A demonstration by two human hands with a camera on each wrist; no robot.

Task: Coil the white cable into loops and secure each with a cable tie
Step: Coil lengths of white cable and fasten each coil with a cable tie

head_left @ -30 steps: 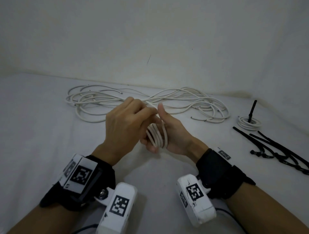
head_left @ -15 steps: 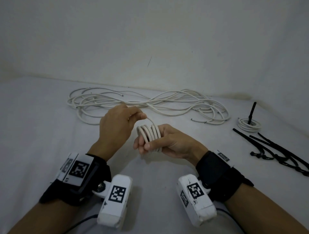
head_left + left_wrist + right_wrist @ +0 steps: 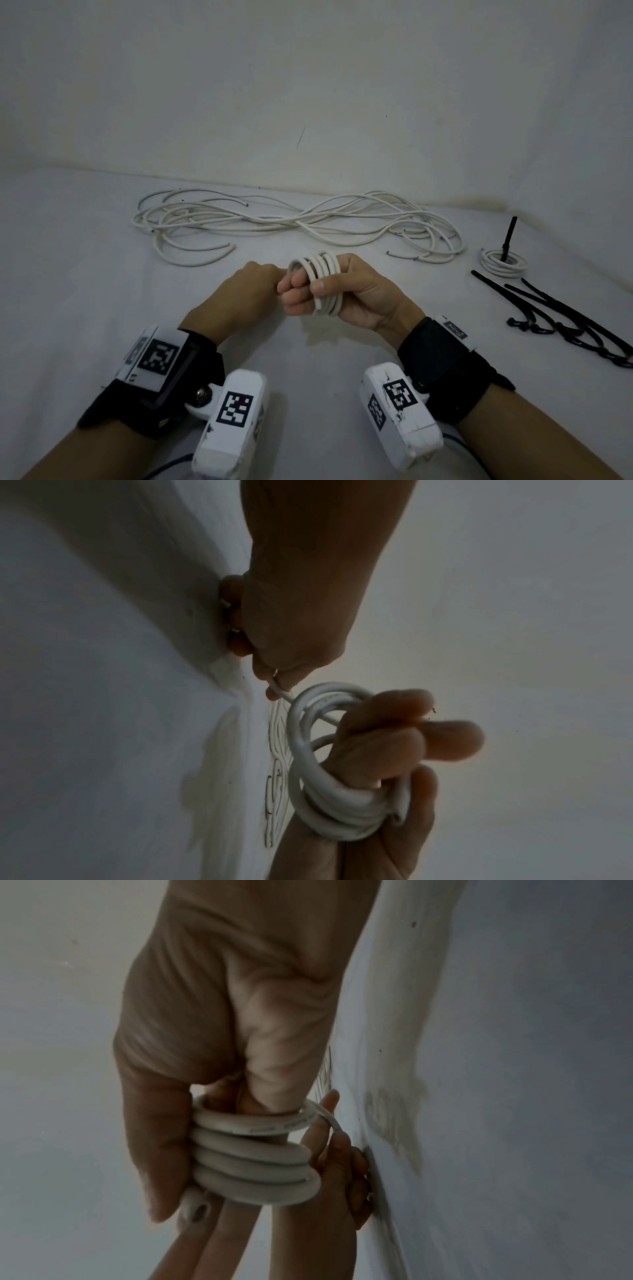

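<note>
White coil (image 3: 323, 286) wraps right hand (image 3: 356, 294) (fingers partly hidden), free end unseen

Head view: high, looking forward and down over both forearms at the white surface (image 3: 85, 274) and back wall (image 3: 308, 85); wide, mid-range. Left wrist view: very close, rolled sideways, looking along left hand (image 3: 301, 593) toward the coil (image 3: 329, 799). Right wrist view: very close, rolled sideways, along right hand (image 3: 212, 1010). Shared by all three: coil, both hands.
</note>
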